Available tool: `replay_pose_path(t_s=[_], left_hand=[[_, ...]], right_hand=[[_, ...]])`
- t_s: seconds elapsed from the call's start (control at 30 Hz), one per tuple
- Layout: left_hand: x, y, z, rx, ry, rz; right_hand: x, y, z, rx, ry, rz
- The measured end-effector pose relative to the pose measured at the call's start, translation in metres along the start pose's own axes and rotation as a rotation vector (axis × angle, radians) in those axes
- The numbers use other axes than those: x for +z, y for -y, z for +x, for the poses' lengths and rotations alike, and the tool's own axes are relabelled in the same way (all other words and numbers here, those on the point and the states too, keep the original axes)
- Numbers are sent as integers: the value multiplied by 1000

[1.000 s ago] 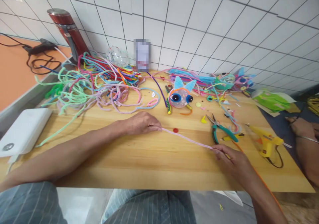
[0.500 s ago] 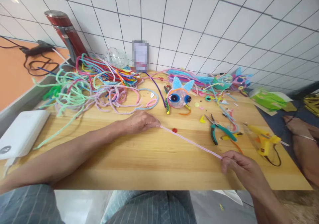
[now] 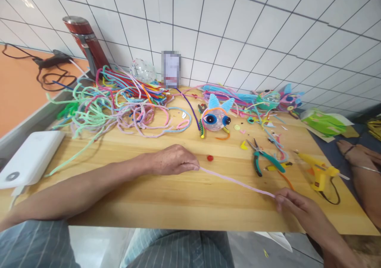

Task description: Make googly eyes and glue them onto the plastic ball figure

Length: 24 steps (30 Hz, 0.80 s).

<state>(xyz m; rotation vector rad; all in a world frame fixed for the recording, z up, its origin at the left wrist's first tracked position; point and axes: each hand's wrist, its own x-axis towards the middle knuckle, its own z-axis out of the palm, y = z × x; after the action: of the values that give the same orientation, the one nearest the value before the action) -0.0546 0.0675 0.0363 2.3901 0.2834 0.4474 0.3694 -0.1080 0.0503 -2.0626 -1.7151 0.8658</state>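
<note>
A pale pink pipe cleaner [image 3: 236,181] stretches almost straight between my two hands, above the wooden table. My left hand [image 3: 175,159] pinches its left end between thumb and fingers. The other end is pinched in my right hand [image 3: 293,202], lower and nearer the front edge. Just beyond the pipe cleaner lies a small red piece [image 3: 210,158]. Farther back stands a clear ball figure [image 3: 218,119] with light blue ears, big blue-and-black eyes and an orange band.
Pliers [image 3: 264,159] and a yellow glue gun [image 3: 320,170] lie at right. Tangled pipe cleaners [image 3: 92,113], a red thermos [image 3: 86,41] and a white power bank [image 3: 32,159] are at left. A phone [image 3: 171,69] leans on the tiled wall. Another person's arm [image 3: 361,164] rests at the right edge.
Both hands have shifted slightly right and toward me, keeping hold of the pipe cleaner, which now bends a little. The whole view has moved slightly.
</note>
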Motion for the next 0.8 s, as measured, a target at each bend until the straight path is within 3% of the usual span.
replay_pose_path(t_s=[0.07, 0.13, 0.2, 0.27, 0.37, 0.4, 0.5, 0.63, 0.8], left_hand=[[2, 0, 0, -7, -7, 24], [5, -1, 0, 9, -5, 63], [9, -5, 1, 26, -4, 114], [13, -10, 1, 31, -6, 175], [17, -19, 1, 32, -14, 253], [18, -21, 1, 32, -24, 270], [19, -24, 0, 39, -70, 308], [18, -21, 2, -74, -134, 261], [13, -14, 6, -247, -216, 68]], right_hand=[[-5, 0, -2, -22, -34, -55], [-10, 9, -3, -71, -155, -119], [-10, 29, -2, -133, -289, -158], [-2, 59, 2, -179, -342, -152], [28, 112, 16, -266, -241, -94], [41, 128, 22, -289, -154, -75], [78, 161, 41, -373, -38, 4], [99, 173, 55, -452, 7, 82], [95, 171, 56, -519, -154, -17]])
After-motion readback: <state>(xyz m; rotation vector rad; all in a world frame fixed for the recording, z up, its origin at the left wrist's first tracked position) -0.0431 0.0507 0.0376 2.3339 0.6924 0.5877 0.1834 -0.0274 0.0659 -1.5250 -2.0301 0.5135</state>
